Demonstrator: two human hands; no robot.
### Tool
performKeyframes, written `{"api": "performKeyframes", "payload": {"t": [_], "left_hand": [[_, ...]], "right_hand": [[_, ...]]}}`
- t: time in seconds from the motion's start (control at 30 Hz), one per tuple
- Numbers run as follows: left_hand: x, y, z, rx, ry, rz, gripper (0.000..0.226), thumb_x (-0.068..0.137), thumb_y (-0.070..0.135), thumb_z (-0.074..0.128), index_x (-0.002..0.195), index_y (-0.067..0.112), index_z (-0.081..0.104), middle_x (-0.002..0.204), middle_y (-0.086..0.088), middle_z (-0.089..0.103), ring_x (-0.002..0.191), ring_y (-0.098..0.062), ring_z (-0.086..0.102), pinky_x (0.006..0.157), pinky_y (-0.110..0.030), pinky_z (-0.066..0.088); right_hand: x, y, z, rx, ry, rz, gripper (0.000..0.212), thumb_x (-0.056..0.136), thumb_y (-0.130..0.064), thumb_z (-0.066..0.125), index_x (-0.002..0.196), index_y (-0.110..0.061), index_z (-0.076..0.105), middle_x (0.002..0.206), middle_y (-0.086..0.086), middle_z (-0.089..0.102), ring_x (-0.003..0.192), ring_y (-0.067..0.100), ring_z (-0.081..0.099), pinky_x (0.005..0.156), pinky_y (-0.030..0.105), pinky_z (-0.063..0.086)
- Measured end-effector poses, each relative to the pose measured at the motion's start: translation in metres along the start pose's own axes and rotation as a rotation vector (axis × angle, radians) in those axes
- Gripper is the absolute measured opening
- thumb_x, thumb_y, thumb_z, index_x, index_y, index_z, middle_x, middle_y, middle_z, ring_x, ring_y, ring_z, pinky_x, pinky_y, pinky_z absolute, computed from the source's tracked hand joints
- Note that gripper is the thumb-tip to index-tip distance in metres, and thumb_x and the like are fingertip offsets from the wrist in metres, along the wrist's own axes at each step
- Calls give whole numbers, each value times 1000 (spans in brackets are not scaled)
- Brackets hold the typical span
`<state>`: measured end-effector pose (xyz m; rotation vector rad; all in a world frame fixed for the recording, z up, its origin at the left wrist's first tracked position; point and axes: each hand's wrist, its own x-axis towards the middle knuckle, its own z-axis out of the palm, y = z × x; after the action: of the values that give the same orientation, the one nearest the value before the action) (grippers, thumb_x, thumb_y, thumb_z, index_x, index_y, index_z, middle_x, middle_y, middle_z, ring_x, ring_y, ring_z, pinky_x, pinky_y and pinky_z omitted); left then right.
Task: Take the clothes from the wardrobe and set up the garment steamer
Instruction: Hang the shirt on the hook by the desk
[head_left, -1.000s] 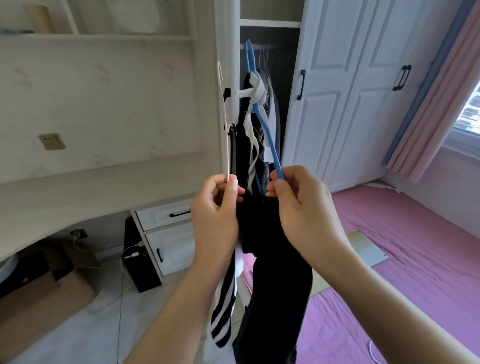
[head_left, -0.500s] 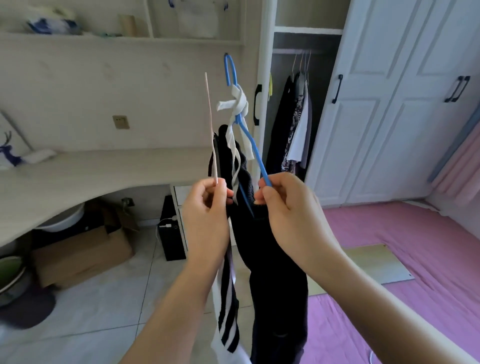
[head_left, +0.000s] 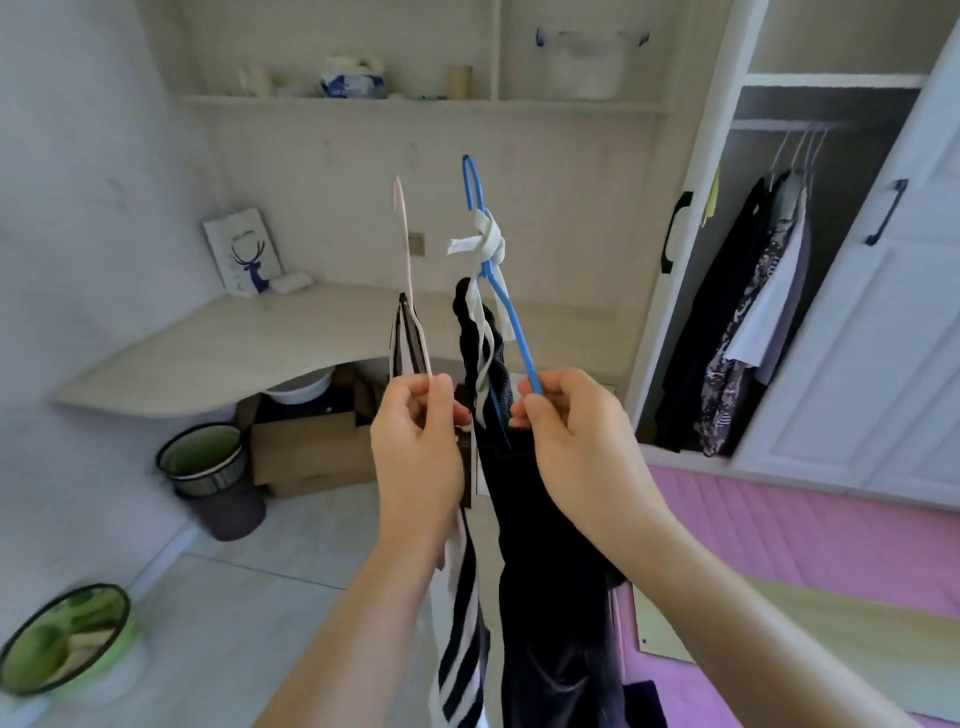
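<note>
My left hand (head_left: 415, 447) grips the lower end of a pale pink hanger (head_left: 405, 249) that carries a black-and-white striped garment (head_left: 460, 670), which hangs down below my wrist. My right hand (head_left: 576, 441) holds a blue hanger (head_left: 501, 301) with a white strap knotted around its neck; a black garment (head_left: 550, 597) drapes from it. Both hangers stand upright in front of me, a little apart. The open wardrobe (head_left: 810, 291) is to the right, with several dark and patterned clothes (head_left: 748, 332) on its rail. No garment steamer is in view.
A pale curved desk (head_left: 234, 353) with a deer-print paper bag (head_left: 244, 254) runs along the wall ahead. Under it are a cardboard box (head_left: 306, 452), a white basin and a bin (head_left: 213, 473). A green tub (head_left: 62, 644) sits at lower left. A pink mat (head_left: 810, 530) covers the floor on the right.
My view has swung left, away from the wardrobe and toward the desk. The two hangers have come out of the wardrobe and my hands have spread them slightly apart.
</note>
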<state>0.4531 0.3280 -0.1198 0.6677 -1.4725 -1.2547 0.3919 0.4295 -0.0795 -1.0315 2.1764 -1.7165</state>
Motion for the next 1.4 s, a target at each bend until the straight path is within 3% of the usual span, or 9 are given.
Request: {"api": "performKeyframes", "payload": {"t": [0.2, 0.33, 0.47, 0.53, 0.7, 0.9, 1.1, 1.27, 1.4], "left_hand": [[21, -4, -23, -18, 45, -30, 12, 98, 19, 52, 92, 13, 60, 75, -1, 66, 66, -6, 62, 62, -15, 49], [42, -8, -40, -70, 40, -48, 10, 99, 19, 51, 102, 21, 60, 93, 5, 72, 76, -12, 69, 72, -16, 51], [67, -20, -57, -239, -18, -174, 16, 97, 15, 54, 113, 16, 57, 110, 2, 71, 90, -22, 70, 90, -37, 53], [82, -28, -66, -347, -37, -246, 26, 93, 8, 59, 119, 9, 54, 116, -4, 69, 97, -25, 69, 94, -43, 51], [120, -44, -88, -320, -68, -292, 29, 84, 12, 72, 107, 16, 54, 114, 0, 71, 114, -32, 62, 104, -54, 43], [174, -62, -114, -195, -2, -201, 42, 75, 46, 74, 96, 14, 56, 99, -3, 74, 103, -19, 67, 102, -50, 45], [230, -89, -142, -264, 4, -149, 11, 97, 16, 55, 95, 6, 50, 104, -8, 74, 106, -21, 68, 102, -43, 47], [267, -107, -164, -247, 32, -132, 14, 96, 15, 55, 98, 4, 47, 106, -2, 74, 105, -22, 68, 99, -50, 48], [291, -124, -172, -198, 23, -122, 27, 93, 15, 59, 105, -4, 44, 103, 0, 75, 102, -20, 69, 97, -51, 50]], "right_hand": [[18, -3, 31, 18, -107, -62, 13, 99, -15, 46, 99, -23, 57, 87, -11, 64, 87, 5, 63, 65, 2, 45], [36, -3, 54, 42, -154, -59, 15, 99, -16, 44, 98, -25, 55, 89, -11, 65, 89, 4, 63, 69, 6, 46], [52, 0, 81, 16, -198, -73, 14, 99, -18, 44, 100, -25, 56, 88, -12, 65, 87, 5, 64, 71, 12, 48], [61, 3, 96, 7, -223, -84, 14, 99, -17, 45, 99, -24, 57, 86, -12, 66, 85, 0, 63, 69, 6, 46], [85, 7, 134, -26, -314, -82, 16, 99, -16, 46, 101, -22, 61, 87, -11, 67, 83, -4, 62, 67, 2, 43], [124, 2, 186, -65, -384, -108, 16, 98, -14, 48, 99, -23, 61, 88, -9, 67, 81, -4, 63, 68, 2, 43], [161, -3, 241, -86, -441, -126, 15, 96, -13, 51, 101, -19, 64, 86, -8, 66, 72, 4, 60, 61, 10, 45], [182, 5, 285, -69, -498, -75, 18, 96, -15, 49, 98, -20, 66, 85, 0, 67, 76, 19, 62, 66, 31, 50], [202, 14, 309, -62, -519, -54, 18, 97, -15, 49, 98, -19, 66, 88, -3, 66, 75, 11, 60, 59, 18, 45]]}}
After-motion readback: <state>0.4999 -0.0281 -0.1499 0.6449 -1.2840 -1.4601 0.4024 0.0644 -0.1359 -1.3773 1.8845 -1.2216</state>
